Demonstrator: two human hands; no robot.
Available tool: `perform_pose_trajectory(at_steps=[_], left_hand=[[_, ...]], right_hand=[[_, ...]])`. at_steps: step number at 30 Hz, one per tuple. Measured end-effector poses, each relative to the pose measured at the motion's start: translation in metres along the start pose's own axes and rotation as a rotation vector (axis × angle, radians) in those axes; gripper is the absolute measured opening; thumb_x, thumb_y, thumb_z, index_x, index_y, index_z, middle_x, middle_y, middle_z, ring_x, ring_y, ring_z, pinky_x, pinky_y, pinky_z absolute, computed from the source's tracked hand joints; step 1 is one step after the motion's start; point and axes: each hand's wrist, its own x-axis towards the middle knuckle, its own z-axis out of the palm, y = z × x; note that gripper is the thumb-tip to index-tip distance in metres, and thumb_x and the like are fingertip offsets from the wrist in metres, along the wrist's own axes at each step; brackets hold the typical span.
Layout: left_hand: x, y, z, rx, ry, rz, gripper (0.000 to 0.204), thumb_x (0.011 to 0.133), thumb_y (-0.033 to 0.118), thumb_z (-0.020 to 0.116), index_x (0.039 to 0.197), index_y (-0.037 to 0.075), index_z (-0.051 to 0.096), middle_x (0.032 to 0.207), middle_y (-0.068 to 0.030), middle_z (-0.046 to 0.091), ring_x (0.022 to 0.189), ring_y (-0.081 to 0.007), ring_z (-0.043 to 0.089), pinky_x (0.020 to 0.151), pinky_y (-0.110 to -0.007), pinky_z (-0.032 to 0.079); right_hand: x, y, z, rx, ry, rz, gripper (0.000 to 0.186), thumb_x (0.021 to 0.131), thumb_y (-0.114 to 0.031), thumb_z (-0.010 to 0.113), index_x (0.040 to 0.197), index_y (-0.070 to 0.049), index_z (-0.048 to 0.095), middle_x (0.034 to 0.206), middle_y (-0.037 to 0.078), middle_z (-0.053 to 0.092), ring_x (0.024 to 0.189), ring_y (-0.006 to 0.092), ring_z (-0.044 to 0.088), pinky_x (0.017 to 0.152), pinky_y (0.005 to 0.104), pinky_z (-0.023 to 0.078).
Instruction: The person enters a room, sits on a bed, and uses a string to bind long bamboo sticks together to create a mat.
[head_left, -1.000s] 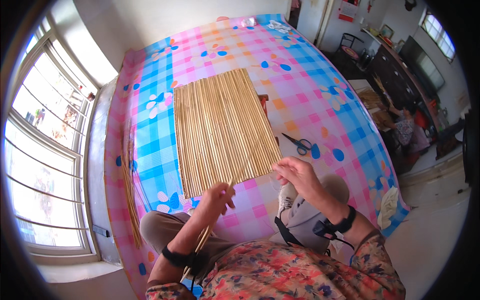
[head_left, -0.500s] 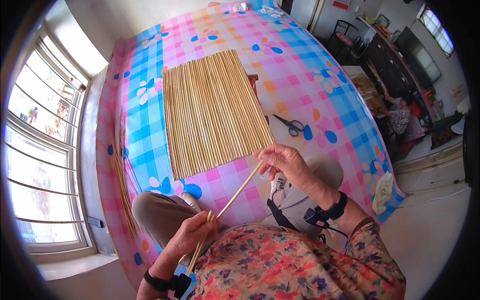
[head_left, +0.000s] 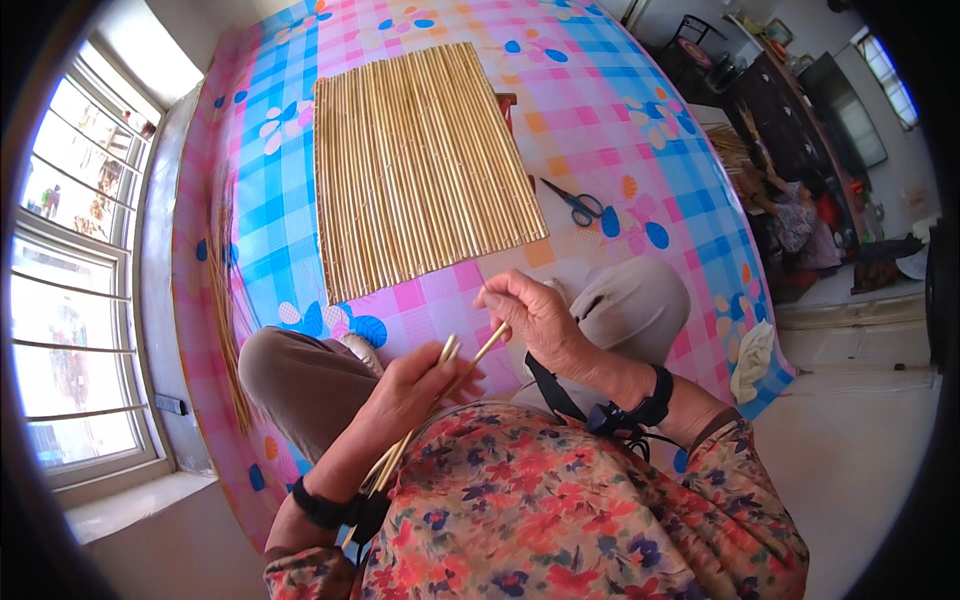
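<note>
My left hand [head_left: 415,385] is closed round a few thin straw-coloured stalks [head_left: 390,463], whose lower ends trail down past my wrist. From that fist one stalk [head_left: 488,345] slants up to the right, its tip against the lower fingers of my right hand [head_left: 530,312]. Thumb and forefinger of the right hand are pinched together a little above this tip; what lies between them is too small to make out. Beyond my hands lies a mat of stalks [head_left: 420,170] set side by side, its near edge just past my right hand.
Dark-handled scissors [head_left: 580,205] lie right of the mat. A reddish wooden piece [head_left: 507,100] shows from under its right edge. Long loose stalks [head_left: 225,300] lie along the left by the barred window [head_left: 85,290]. A white cloth [head_left: 752,362] rests on the checked sheet's [head_left: 400,300] right edge.
My right hand has come down and left, closer to my left hand, and less of the slanting stalk shows between them. The mat and scissors appear higher in view.
</note>
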Motion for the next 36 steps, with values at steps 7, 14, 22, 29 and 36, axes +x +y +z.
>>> perform_pose_trajectory(at_steps=[7,14,22,29,36], left_hand=[[0.024,-0.010,0.004,-0.327,-0.008,0.196,0.008,0.091,0.012,0.047,0.089,0.005,0.048,0.072,-0.0024,0.053,0.049,-0.0038,0.041,0.040,-0.016,0.029],[0.018,-0.013,-0.004,-0.389,0.125,0.137,0.007,0.089,0.012,0.050,0.086,0.005,0.050,0.065,0.0021,0.047,0.046,-0.0016,0.037,0.039,-0.016,0.025],[0.011,-0.011,-0.009,-0.420,0.152,0.118,0.010,0.089,0.014,0.050,0.088,0.005,0.053,0.069,0.0002,0.053,0.044,-0.0020,0.038,0.038,-0.016,0.027],[0.014,-0.019,-0.010,-0.495,0.168,0.158,0.010,0.089,0.014,0.050,0.088,0.004,0.053,0.071,-0.0004,0.056,0.047,-0.0031,0.043,0.038,-0.016,0.029],[0.014,-0.018,-0.015,-0.504,0.172,0.130,0.010,0.088,0.015,0.052,0.088,0.005,0.054,0.070,0.0005,0.055,0.047,-0.0025,0.041,0.039,-0.015,0.028]], right_hand=[[0.008,-0.019,-0.016,0.042,0.218,-0.089,0.020,0.090,-0.021,0.049,0.092,-0.002,0.055,0.078,0.001,0.057,0.067,0.0066,0.053,0.060,0.0202,0.043],[-0.035,-0.037,-0.007,-0.413,-0.072,0.027,0.016,0.087,-0.011,0.050,0.100,-0.002,0.054,0.070,0.015,0.057,0.063,0.0204,0.058,0.057,0.0305,0.045],[-0.027,-0.028,0.008,-0.335,-0.117,-0.132,0.028,0.085,-0.007,0.051,0.113,-0.002,0.051,0.084,0.020,0.060,0.077,0.0305,0.062,0.065,0.0328,0.047],[-0.019,-0.027,0.007,-0.466,-0.204,-0.104,0.029,0.087,-0.005,0.047,0.116,-0.001,0.050,0.074,0.010,0.057,0.061,0.0111,0.051,0.059,0.0242,0.044],[-0.017,-0.028,0.012,-0.507,-0.216,-0.066,0.031,0.084,-0.006,0.049,0.116,-0.006,0.049,0.074,0.022,0.059,0.070,0.0347,0.060,0.058,0.0369,0.048]])
